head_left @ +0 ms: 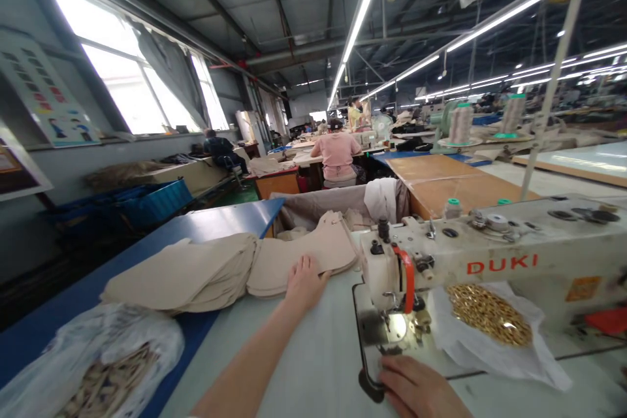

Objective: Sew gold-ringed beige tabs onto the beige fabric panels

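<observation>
My left hand (305,282) reaches forward and rests on a stack of beige cut fabric pieces (289,253). Its fingers lie over the near edge of the top piece, with nothing seen in its grasp. A second, larger pile of beige pieces (183,271) sits to the left, its layers fanned. At the lower right, my right hand (418,386) lies with fingers extended at the front corner of the bed of a white sewing machine (470,255). The lit needle area (396,326) is just beyond those fingers, and I see no fabric under it.
On the machine bed, gold-coloured metal parts (490,313) lie on a white bag (543,366). A clear plastic bag (161,339) with beige strips lies lower left on the blue table (235,219). Ahead sits a person in pink (337,151), beyond a grey cloth-lined bin (323,206).
</observation>
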